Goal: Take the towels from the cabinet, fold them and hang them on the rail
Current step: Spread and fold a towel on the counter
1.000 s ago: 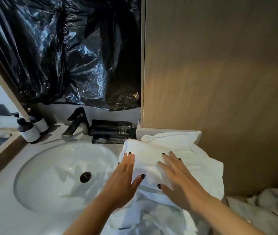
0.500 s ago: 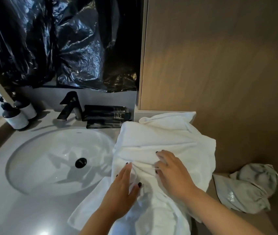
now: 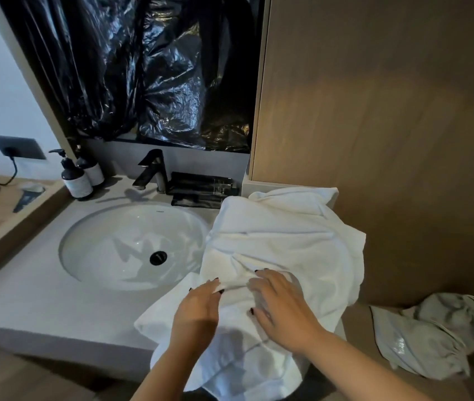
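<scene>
A white towel (image 3: pixel 282 235) lies crumpled on the counter to the right of the sink, with its near end hanging over the front edge. My left hand (image 3: pixel 198 311) rests on the towel's near left part, and its thumb and forefinger pinch a raised fold. My right hand (image 3: pixel 282 308) lies on the towel just to the right, fingers spread and slightly bent, pressing the cloth. Creases run from the towel's middle toward both hands. No rail is in view.
A tall wooden cabinet panel (image 3: pixel 389 111) rises behind and right of the towel. The white sink (image 3: pixel 99 256), black tap (image 3: pixel 151 172), two pump bottles (image 3: pixel 76 180) and black tray (image 3: pixel 201 189) sit to the left. A crumpled grey cloth (image 3: pixel 432 340) lies at right. Black plastic (image 3: pixel 157 68) hangs above.
Both hands slid back toward me along the towel, from its far part to its near part. The cloth bunched into a ridge between them, and the view tilted down.
</scene>
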`<state>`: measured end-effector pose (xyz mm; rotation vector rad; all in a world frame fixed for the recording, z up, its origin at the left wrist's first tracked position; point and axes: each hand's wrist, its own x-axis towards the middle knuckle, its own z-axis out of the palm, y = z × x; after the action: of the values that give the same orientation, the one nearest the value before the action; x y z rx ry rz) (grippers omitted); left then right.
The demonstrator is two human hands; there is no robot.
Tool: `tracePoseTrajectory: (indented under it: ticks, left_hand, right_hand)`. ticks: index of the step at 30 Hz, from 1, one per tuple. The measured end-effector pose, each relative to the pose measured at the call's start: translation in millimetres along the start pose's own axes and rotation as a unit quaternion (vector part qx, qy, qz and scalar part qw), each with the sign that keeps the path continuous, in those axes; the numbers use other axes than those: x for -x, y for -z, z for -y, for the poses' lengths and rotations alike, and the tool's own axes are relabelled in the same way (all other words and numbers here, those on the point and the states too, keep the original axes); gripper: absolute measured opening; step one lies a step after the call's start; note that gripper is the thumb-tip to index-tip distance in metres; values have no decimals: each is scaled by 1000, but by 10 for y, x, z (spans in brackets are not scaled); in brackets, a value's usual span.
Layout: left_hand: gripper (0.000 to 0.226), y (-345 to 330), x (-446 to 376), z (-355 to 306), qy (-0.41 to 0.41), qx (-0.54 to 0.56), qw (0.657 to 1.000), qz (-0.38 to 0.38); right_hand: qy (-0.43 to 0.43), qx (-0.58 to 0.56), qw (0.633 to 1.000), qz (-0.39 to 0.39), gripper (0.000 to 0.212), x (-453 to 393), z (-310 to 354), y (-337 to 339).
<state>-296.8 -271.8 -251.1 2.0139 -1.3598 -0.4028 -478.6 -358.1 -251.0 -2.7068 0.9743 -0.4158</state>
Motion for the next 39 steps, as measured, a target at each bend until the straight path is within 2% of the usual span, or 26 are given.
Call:
tracePoseTrajectory:
  ticks: [3,7,9,13,15,17,19,21,22,26,30,33,37,39]
  left_hand:
    - [26,161,27,-220,8,94,993,-69]
    - [27,388,-26,-539,-24,183,973,-140]
    - [21,504,-77,-671,-21,205,964,-171]
    - [30,689,-212,-800,12,258,949,-184]
    - [32,752,-243,-785,34,287,942,-170]
    - [35,802,-248,-724,52,312,935,-164]
    - [38,854,-231,-638,56,329,929,-162]
    - [38,909,-231,-546,50,332,931,-147]
    - [37,937,-243,-502,49,333,931,-142]
    - [25,1049,-328,-369,61,348,922,-156]
    - [32,1160,-362,-286,58,359,919,-149]
    - [31,1324,-433,-337,60,392,902,-172]
    - [23,1569,-632,-540,-2,381,896,-229]
    - [19,1634,-723,-715,-28,381,894,-233]
  right_hand:
    - [-50,-102,993,18,71,-12,138,85]
    - [-112,-194,974,-29,81,3,369,80]
    - [-140,-189,971,-51,88,88,494,70]
    - [-167,-104,980,-11,97,218,543,-37]
    - [-212,-151,966,-12,97,138,455,-73]
    - [-251,-184,950,-8,82,25,323,-60]
    - [-255,-146,956,0,48,-68,230,-24]
    - [-274,-177,945,-38,24,-161,184,15]
    - [-284,-200,936,-54,19,-221,190,52]
    - [-272,-251,922,-112,18,-558,312,362]
    - [-194,-211,945,-154,17,-919,556,920]
    - [-155,-165,961,-162,8,-1090,709,1376]
    - [-136,-115,970,-167,20,-1166,790,1851]
    - [-104,-149,961,-208,13,-1179,829,1957]
